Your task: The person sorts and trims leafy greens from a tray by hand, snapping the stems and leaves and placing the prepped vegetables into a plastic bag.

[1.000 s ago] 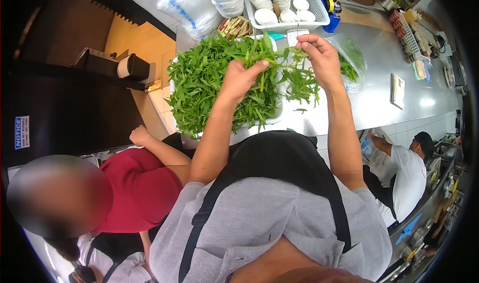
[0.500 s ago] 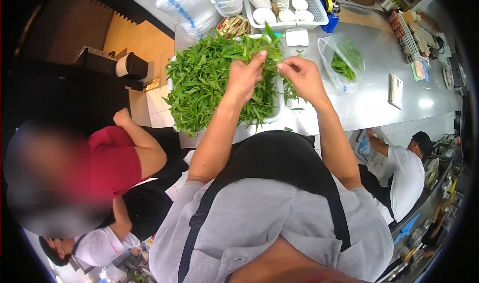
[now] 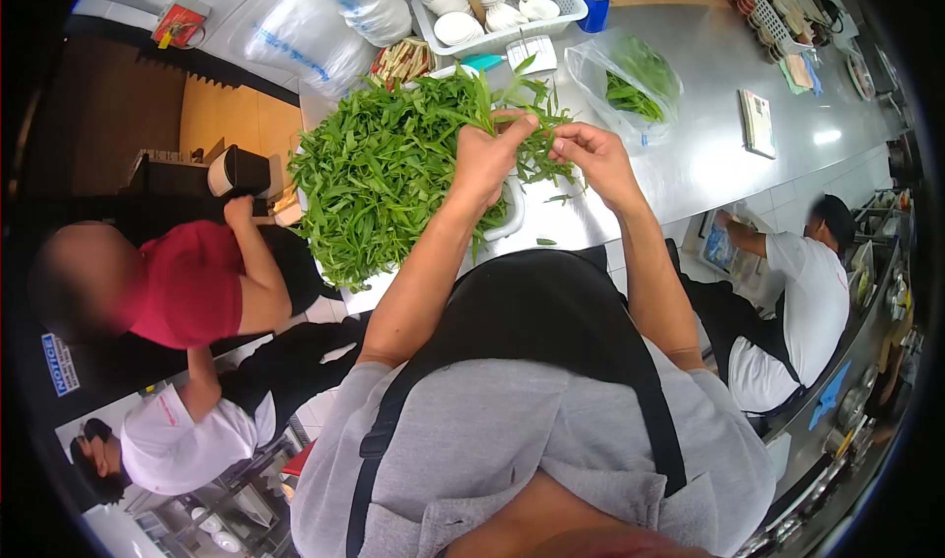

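My left hand (image 3: pixel 489 156) is closed around a sprig of leafy greens (image 3: pixel 480 100) with long narrow leaves, at the right side of a big heap. Just to its right, my right hand (image 3: pixel 597 160) pinches a thin piece of the greens between thumb and fingertips. Heaped leafy greens (image 3: pixel 379 169) overfill a white plastic tray (image 3: pixel 514 212), hiding most of it. Beside the tray, under and between my hands, a smaller loose pile of greens (image 3: pixel 536 159) lies on the steel counter (image 3: pixel 679 179).
A clear bag of greens (image 3: pixel 635 95) and a notepad (image 3: pixel 757 123) lie on the right. At the back stand a white basket (image 3: pixel 423 29) of small dishes, wrapped stacks (image 3: pixel 295 51) and a blue tape dispenser (image 3: pixel 595 12). Co-workers stand left (image 3: pixel 197 282) and right (image 3: pixel 807 312).
The camera view has turned, shifting the counter things left. Relative to the tray, both hands have moved right, toward the loose pile. The person in red has moved an arm.
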### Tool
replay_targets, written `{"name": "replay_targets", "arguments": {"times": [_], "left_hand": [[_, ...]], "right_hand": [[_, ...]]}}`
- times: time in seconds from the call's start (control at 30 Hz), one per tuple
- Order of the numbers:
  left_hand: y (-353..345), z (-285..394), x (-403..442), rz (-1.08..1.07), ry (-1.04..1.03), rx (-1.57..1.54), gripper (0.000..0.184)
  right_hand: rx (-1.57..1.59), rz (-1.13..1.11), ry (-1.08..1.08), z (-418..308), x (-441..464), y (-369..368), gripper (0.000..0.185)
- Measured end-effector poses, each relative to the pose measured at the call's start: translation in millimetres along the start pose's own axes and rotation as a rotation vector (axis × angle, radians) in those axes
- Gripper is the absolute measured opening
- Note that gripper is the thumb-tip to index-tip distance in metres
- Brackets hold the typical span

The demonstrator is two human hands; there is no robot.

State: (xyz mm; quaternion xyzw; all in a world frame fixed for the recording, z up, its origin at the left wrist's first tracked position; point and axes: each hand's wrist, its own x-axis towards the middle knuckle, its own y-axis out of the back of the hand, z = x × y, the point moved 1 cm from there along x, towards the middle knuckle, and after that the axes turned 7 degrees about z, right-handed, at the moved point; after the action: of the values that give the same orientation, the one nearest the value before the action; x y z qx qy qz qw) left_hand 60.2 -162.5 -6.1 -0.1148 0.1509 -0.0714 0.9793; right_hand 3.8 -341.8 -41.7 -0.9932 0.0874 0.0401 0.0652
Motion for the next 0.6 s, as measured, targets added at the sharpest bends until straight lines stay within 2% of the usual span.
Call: {"name": "replay_targets", "arguments": {"times": [0.17,0.37,0.43,0.53,0.6], "left_hand": [[7.5,-1.6,7.8,-0.026,0.058,-0.171,0.026],[5.9,3.6,4.7,-0.035,0.021,-0.046,0.025],[3.9,1.3,5.8,0.011,-0.054,-0.036,0.025],[7.3,0.2,13.9,0.058,-0.152,-0.01,0.026],[12.8,1.3,19.3,0.063,-0.186,0.021,0.026]], "right_hand": [[-0.008,-0.022,-0.008,3.6,-3.2,0.5,0.019],[-0.079,0.093,0.003,2.9,0.6,-9.7,0.02],[-0.114,0.168,-0.01,8.9,5.2,-10.6,0.022],[-0.538,0.184,-0.007,22.4,14.3,8.3,0.026],[-0.757,0.268,0.131,30.4,11.3,16.3,0.028]]}}
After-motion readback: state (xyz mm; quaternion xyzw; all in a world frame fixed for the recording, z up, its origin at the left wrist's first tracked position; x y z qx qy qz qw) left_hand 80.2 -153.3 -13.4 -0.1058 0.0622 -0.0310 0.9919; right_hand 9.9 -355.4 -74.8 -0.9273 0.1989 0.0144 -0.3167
